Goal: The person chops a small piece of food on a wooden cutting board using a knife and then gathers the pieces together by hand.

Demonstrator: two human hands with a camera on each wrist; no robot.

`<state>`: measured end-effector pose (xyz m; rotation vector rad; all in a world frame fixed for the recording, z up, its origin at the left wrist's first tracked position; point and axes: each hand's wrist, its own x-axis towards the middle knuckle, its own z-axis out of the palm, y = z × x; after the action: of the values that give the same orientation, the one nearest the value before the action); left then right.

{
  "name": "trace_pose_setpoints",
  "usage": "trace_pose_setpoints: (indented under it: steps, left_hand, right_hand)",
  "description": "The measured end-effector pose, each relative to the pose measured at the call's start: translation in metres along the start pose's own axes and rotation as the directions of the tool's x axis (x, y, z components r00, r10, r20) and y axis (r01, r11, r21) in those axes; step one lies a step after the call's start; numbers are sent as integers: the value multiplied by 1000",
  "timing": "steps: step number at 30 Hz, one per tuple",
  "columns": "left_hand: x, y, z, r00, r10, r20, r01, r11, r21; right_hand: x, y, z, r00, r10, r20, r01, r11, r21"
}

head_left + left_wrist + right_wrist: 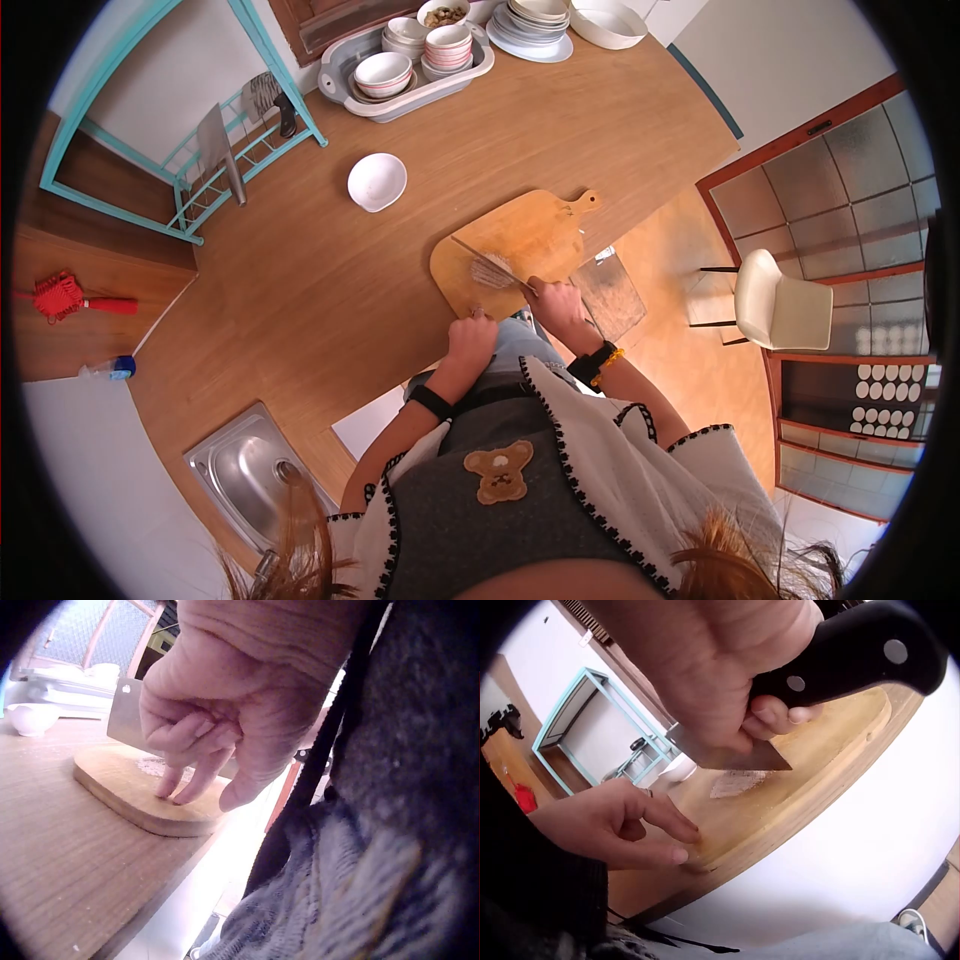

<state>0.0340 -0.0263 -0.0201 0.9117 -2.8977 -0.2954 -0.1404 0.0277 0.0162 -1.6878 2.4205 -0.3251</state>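
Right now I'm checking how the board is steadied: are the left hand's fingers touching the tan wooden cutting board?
Touching: the left wrist view shows the left hand with two fingertips down on the tan wooden cutting board, near its edge.

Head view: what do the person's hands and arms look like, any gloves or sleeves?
No gloves. The left hand has a ring on one finger and a black wristband. The right hand has a black band plus a yellow-orange bracelet at the wrist. Loose cream sleeves, black scalloped trim, forearms bare.
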Motion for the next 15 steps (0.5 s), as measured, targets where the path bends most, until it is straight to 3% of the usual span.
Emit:
trace_pose_setpoints:
  steps: [15]
  left_hand:
    - [1,0,0,999,-26,26,26,999,-32]
  right_hand:
    - [1,0,-2,997,75,12,-75,997,10]
